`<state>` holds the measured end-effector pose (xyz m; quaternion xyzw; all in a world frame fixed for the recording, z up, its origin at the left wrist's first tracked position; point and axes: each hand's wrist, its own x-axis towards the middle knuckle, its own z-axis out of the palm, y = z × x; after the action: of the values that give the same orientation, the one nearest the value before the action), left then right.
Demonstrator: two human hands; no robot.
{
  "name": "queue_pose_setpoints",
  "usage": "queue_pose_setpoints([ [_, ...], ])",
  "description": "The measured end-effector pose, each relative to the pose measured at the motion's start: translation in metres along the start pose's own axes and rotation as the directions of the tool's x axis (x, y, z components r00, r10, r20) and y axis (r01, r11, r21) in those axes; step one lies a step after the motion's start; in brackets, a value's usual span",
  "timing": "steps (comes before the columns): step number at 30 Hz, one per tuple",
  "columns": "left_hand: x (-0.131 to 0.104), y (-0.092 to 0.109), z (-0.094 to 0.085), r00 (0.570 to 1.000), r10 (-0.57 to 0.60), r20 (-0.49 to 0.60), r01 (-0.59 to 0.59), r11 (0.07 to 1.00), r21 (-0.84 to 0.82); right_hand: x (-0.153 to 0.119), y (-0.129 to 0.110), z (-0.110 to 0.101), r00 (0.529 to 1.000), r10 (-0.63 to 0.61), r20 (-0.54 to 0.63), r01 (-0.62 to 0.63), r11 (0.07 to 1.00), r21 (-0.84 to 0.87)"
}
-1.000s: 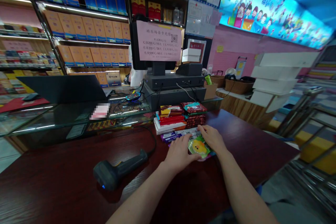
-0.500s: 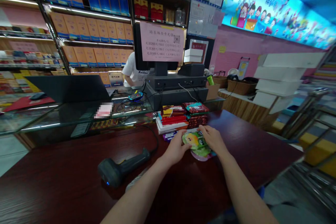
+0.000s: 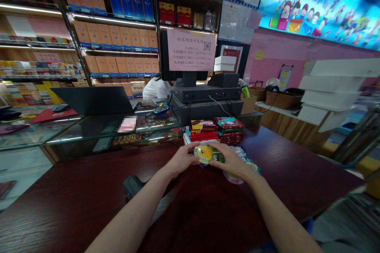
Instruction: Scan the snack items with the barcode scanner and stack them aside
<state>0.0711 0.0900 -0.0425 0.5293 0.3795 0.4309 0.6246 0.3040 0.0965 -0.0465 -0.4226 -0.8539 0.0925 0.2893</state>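
Note:
Between my two hands is a shiny green-and-yellow snack packet (image 3: 204, 153) with a rounded end, raised a little over the dark wooden table. My left hand (image 3: 182, 161) grips its left end between thumb and fingers. My right hand (image 3: 233, 161) has fingers and thumb closed on the right side, covering part of it. Beyond and under the right hand lie more colourful packets (image 3: 251, 163), partly hidden by it. Stacked red and yellow packets (image 3: 203, 127) and brown-red packets (image 3: 229, 123) stand just behind the hands. A handheld barcode scanner (image 3: 132, 186) rests partly behind my left forearm.
Past the table sits a glass display counter (image 3: 97, 130) with a laptop (image 3: 95, 100). A monitor with a pink sign (image 3: 191, 49) stands on the cash register base (image 3: 208, 102). A person in a white shirt (image 3: 157, 88) is behind it. White boxes (image 3: 332, 83) are stacked at right.
Both hands have moved left relative to the packet stacks, carrying the green-and-yellow packet off the other packets, which show more at right. The person behind the counter has bent lower. The view has shifted.

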Motion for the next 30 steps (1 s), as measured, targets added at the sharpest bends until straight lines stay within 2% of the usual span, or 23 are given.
queue_pose_setpoints([
  [10, -0.048, 0.039, -0.058, 0.999, -0.034, -0.013, 0.034, 0.999, 0.013, 0.026, -0.020, 0.014, 0.995, -0.102, -0.007, 0.101, 0.994, -0.040],
  [15, -0.074, 0.052, -0.090, 0.999, -0.018, -0.038, 0.019, 0.999, 0.043, 0.044, -0.037, 0.025, 0.986, -0.165, -0.006, 0.165, 0.986, 0.037],
  [21, -0.108, 0.057, -0.126, 0.989, 0.005, -0.147, -0.001, 1.000, 0.023, 0.069, -0.073, 0.051, 0.973, -0.232, 0.002, 0.228, 0.954, 0.193],
  [26, -0.126, 0.051, -0.147, 0.950, 0.072, -0.303, -0.072, 0.997, 0.010, 0.087, -0.099, 0.079, 0.982, -0.180, -0.051, 0.186, 0.915, 0.359],
  [30, -0.124, 0.035, -0.158, 0.883, 0.188, -0.430, -0.173, 0.982, 0.072, 0.098, -0.115, 0.093, 0.999, -0.011, -0.036, 0.027, 0.870, 0.492],
])
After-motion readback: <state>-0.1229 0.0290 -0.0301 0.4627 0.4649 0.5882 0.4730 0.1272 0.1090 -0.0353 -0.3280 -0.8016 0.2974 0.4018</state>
